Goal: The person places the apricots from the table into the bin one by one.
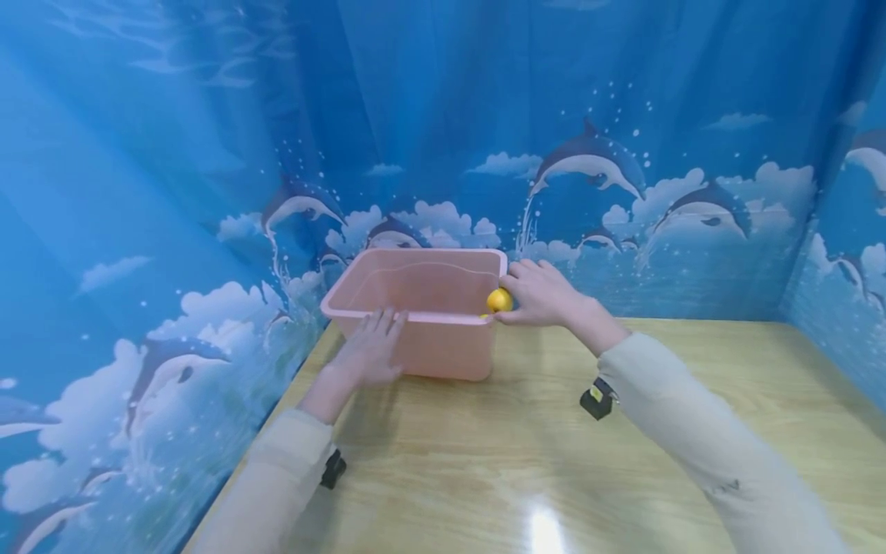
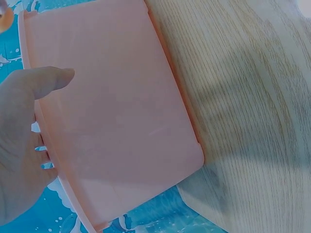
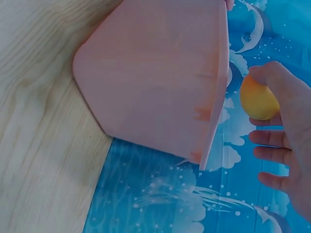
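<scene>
A pink plastic bin point(image 1: 443, 346) stands on the wooden table, its mouth facing up. My left hand point(image 1: 370, 350) grips the near rim, fingers over the edge and thumb point(image 2: 53, 80) along the outer wall. At the bin's right end, my right hand point(image 1: 540, 292) pinches a smooth, rounded yellow fruit point(image 1: 500, 300) between thumb and forefinger. In the right wrist view this fruit point(image 3: 260, 99) looks orange-yellow and hangs just beyond the rim, while the other fingers point(image 3: 269, 153) spread loosely below it. Much of the bin's inside is hidden by its near wall.
The wooden table point(image 1: 623, 446) extends to the right and toward me. A blue curtain point(image 1: 443, 115) printed with dolphins and clouds hangs behind and at both sides. Small black devices point(image 1: 597, 398) are worn at both wrists.
</scene>
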Demonstrator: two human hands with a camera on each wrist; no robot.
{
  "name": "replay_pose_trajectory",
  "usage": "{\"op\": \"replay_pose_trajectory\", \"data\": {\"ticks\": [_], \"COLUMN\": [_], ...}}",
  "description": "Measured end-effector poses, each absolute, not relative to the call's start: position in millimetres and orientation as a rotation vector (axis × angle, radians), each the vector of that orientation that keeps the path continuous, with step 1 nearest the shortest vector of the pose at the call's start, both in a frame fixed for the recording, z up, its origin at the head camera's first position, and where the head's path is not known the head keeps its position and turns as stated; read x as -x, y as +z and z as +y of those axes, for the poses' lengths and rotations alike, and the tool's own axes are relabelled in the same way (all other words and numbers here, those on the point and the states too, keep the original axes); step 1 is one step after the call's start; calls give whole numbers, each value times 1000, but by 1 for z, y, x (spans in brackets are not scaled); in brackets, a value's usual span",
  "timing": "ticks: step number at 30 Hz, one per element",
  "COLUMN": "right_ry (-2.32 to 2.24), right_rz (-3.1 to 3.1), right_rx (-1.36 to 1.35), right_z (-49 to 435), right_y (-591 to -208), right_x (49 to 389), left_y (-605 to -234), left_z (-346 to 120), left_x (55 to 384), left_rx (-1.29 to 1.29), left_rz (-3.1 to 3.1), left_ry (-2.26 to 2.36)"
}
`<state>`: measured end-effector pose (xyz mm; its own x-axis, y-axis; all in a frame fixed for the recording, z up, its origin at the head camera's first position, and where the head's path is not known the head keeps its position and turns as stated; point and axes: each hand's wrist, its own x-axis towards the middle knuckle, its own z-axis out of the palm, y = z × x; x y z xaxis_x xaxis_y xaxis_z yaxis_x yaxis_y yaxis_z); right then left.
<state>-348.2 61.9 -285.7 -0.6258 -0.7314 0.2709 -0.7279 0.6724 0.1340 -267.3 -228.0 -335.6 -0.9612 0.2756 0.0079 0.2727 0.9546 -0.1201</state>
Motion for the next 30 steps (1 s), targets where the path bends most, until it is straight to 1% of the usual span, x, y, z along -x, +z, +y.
{"op": "replay_pose_trajectory", "data": {"ticks": [8, 15, 22, 30], "right_ry": [-6, 59, 51, 95], "right_rz": [-2667, -2734, -2762, -2774], "right_rx": [-1117, -1057, -1027, -997], "right_z": [39, 25, 17, 17], "right_y": [-280, -286, -295, -291], "right_x": [357, 364, 367, 363], "left_y": [-336, -338, -340, -339], "left_z": [-228, -230, -231, -231], "left_x": [268, 269, 268, 268], "left_rx": [450, 497, 542, 512], "left_rz": [-3065, -3036, -3019, -3020], "left_ry": [174, 180, 200, 189]}}
